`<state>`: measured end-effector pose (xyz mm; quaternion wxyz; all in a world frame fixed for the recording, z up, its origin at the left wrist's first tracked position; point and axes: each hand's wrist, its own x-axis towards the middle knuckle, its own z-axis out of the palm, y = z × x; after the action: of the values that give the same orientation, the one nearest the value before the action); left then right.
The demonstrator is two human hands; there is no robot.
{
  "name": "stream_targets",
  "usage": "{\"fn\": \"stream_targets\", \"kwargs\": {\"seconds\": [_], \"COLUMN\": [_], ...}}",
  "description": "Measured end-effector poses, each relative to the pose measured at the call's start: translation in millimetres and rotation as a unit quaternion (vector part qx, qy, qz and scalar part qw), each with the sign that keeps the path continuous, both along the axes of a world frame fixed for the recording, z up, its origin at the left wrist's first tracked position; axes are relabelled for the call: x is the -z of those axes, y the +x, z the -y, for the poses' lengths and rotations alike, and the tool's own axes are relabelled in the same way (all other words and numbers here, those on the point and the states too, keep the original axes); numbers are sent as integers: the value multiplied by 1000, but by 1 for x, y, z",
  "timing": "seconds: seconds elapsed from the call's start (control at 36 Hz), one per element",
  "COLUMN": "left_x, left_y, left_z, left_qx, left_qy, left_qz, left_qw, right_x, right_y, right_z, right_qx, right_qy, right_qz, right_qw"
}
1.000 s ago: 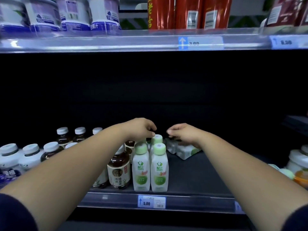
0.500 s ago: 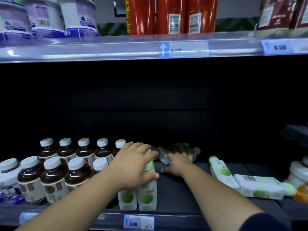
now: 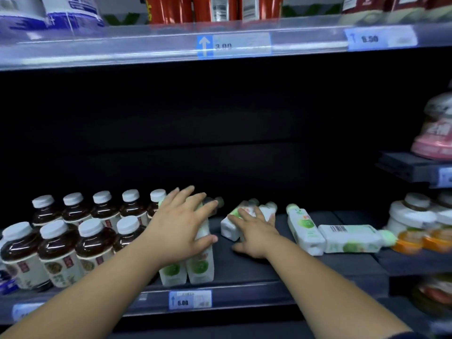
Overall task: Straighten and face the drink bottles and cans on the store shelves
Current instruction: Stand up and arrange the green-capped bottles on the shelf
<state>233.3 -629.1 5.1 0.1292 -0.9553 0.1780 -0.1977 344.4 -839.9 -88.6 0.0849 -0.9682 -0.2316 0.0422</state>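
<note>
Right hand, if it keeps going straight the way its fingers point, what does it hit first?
The right hand already lies over a toppled white-and-green bottle; going on, it probably pushes that bottle first. Depth is unclear.

Dark tea bottles: nine visible
Upright green-white bottles: two
Toppled green-white bottles: at least four
Hands: two

A dark store shelf runs across the view, its back wall black and unlit. Above it, a pale upper shelf edge catches bluish light and carries blue price tags. Another price tag sits on the lower rail.
</note>
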Motion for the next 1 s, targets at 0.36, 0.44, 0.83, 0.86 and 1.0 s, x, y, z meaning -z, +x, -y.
{"fn": "stream_targets", "kwargs": {"seconds": [0.36, 0.44, 0.83, 0.86, 1.0], "left_x": [78, 87, 88, 89, 101], "left_y": [-23, -7, 39, 38, 27], "left_z": [89, 102, 124, 124, 127], "left_qx": [133, 25, -158, -152, -101], "left_qy": [-281, -348, -624, -636, -671], "left_qz": [-109, -212, -309, -306, -257], "left_qw": [944, 913, 700, 692, 688], "right_x": [8, 10, -12, -9, -3], "right_y": [-79, -83, -61, -59, -64], "right_z": [54, 60, 54, 55, 58], "right_qx": [-31, 80, 261, 264, 252], "right_qy": [233, 346, 323, 337, 421], "right_qz": [-39, 25, -157, -163, -173], "right_qw": [971, 935, 896, 889, 854]}}
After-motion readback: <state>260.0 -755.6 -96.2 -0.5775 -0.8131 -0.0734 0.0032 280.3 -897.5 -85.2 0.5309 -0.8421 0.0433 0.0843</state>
